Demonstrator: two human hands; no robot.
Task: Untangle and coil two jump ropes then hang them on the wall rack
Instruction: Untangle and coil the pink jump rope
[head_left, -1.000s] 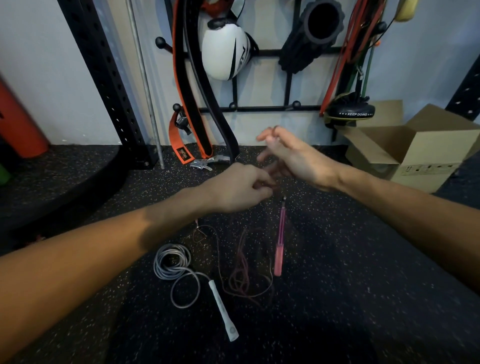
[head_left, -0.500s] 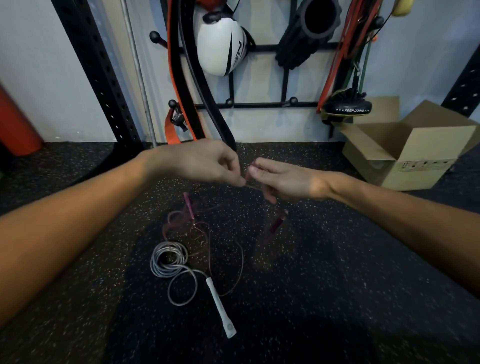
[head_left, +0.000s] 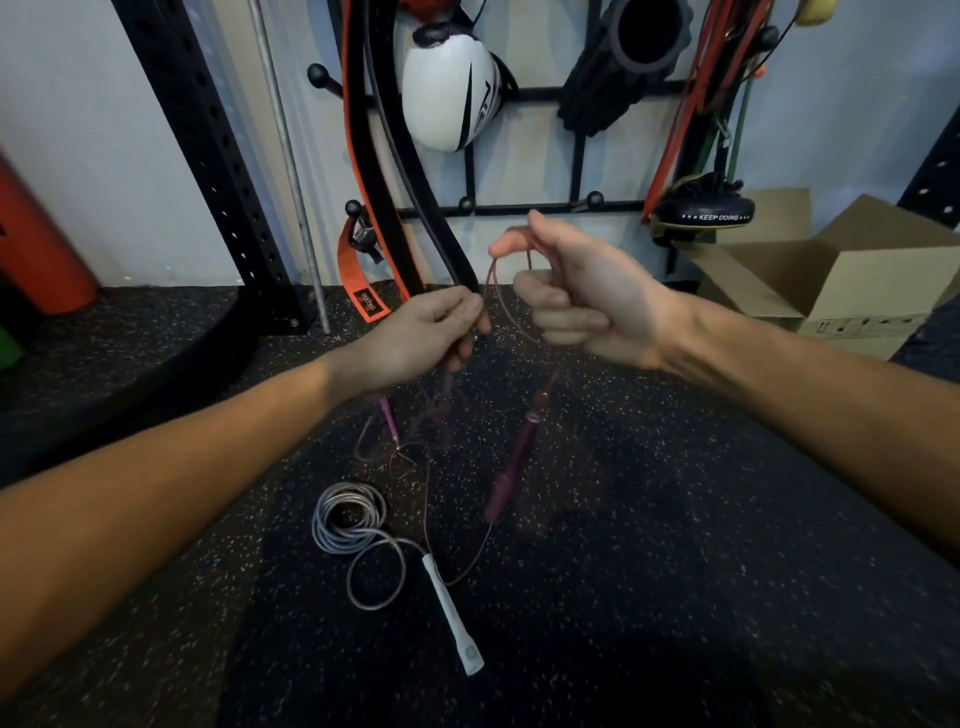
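Observation:
A thin pink jump rope (head_left: 511, 304) runs between my two hands above the black floor. My left hand (head_left: 426, 332) pinches the cord, and loops of it hang below in a loose tangle. My right hand (head_left: 576, 291) grips a loop of the cord, raised a little higher. One pink handle (head_left: 514, 462) dangles under my right hand; the other pink handle (head_left: 387, 415) hangs under my left. A grey jump rope (head_left: 348, 517) lies coiled on the floor with its white handle (head_left: 452, 613) toward me. The wall rack (head_left: 576, 150) is straight ahead.
The rack holds a white ball (head_left: 449, 91), a black foam roller (head_left: 634, 52), belts (head_left: 384, 171) and resistance bands (head_left: 691, 114). An open cardboard box (head_left: 852, 291) stands at the right. A black perforated upright (head_left: 202, 145) and an orange cylinder (head_left: 36, 244) stand at the left.
My hands drew apart and my right hand rose with a loop of the pink cord. The dangling pink handle swung to the right.

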